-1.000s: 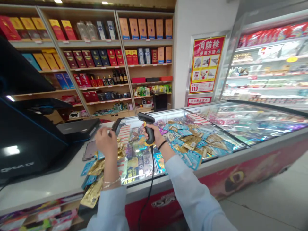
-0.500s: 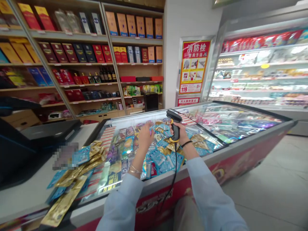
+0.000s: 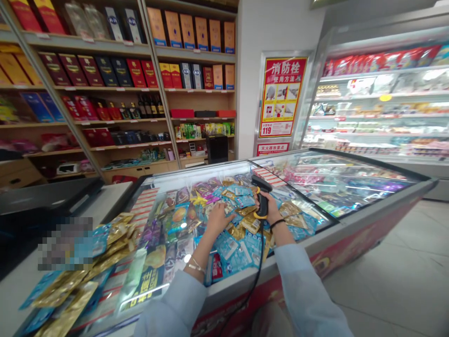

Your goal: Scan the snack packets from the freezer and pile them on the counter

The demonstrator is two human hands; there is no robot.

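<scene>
Nearest me, at lower left, gold and blue packets [image 3: 70, 283] lie in an overlapping row along the edge of the white surface [image 3: 21, 281]; a blurred patch hides some of that spot. Just beyond, I have the left hand [image 3: 218, 220] over the near side of a second heap of blue and gold packets [image 3: 238, 248] on the freezer's [image 3: 324, 245] glass. Its fingers are loosely spread, with nothing visibly gripped; I can't tell whether they touch a packet. The right hand's [image 3: 272, 210] fingers are wrapped round the handle of the scanner [image 3: 262, 200], above that same heap, its cable [image 3: 260, 267] hanging toward me.

I'd judge the work partway: two groups lie apart and the larger heap remains loose. Nothing shows me which packets are done, or how many are left.

Farther back stand boxed goods on shelves [image 3: 196, 49] and a red poster [image 3: 282, 98].
</scene>
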